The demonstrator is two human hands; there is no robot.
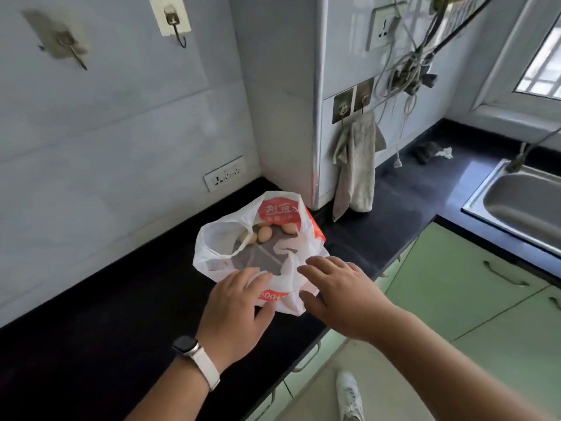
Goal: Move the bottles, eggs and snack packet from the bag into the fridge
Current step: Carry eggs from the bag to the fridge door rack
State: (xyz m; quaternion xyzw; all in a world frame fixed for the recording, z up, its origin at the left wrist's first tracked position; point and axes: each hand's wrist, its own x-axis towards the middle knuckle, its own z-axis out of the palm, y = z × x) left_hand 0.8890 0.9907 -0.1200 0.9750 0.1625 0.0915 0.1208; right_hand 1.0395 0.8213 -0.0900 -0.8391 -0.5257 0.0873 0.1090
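Observation:
A white plastic bag (212, 253) with red print lies open on the black counter (106, 314). Inside it I see brown eggs (264, 233) at the far side and a grey flat packet (258, 258) below them. No bottles or fridge show. My left hand (239, 305), with a watch on the wrist, rests on the bag's near edge, fingers spread. My right hand (337, 291) hovers at the bag's near right edge, fingers apart and touching the plastic. Neither hand grips anything that I can see.
A steel sink (522, 205) sits at the right. A grey towel (355, 165) hangs from wall hooks behind the bag. Green cabinet doors (455, 284) run under the counter. A wall socket (224, 176) sits behind the bag. My white shoe (349, 396) shows on the floor.

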